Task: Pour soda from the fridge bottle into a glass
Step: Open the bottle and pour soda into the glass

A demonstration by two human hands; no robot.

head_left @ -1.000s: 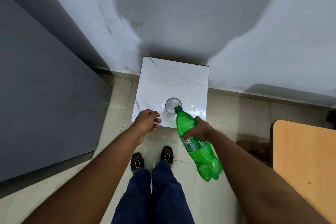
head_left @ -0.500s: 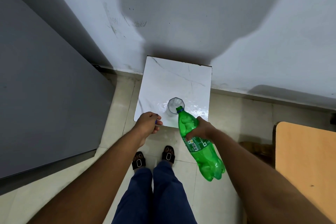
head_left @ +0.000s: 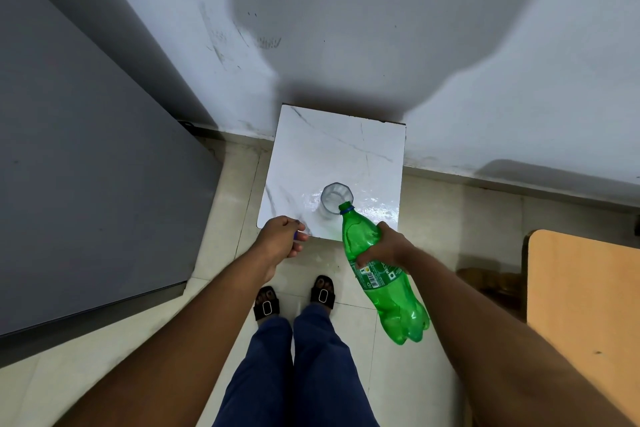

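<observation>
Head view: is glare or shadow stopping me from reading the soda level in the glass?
Head view: glare streaks the white tabletop around the glass, so its clear wall washes out and no level is readable; a broad soft shadow covers the wall behind; the green bottle in the right hand is sharp; wide-angle distortion bends the edges.

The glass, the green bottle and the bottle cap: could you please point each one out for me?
glass (head_left: pixel 335 197), head view, on its rim and inside.
green bottle (head_left: pixel 384 284), head view, on its label.
bottle cap (head_left: pixel 295 235), head view, blue edge showing in the left hand.
</observation>
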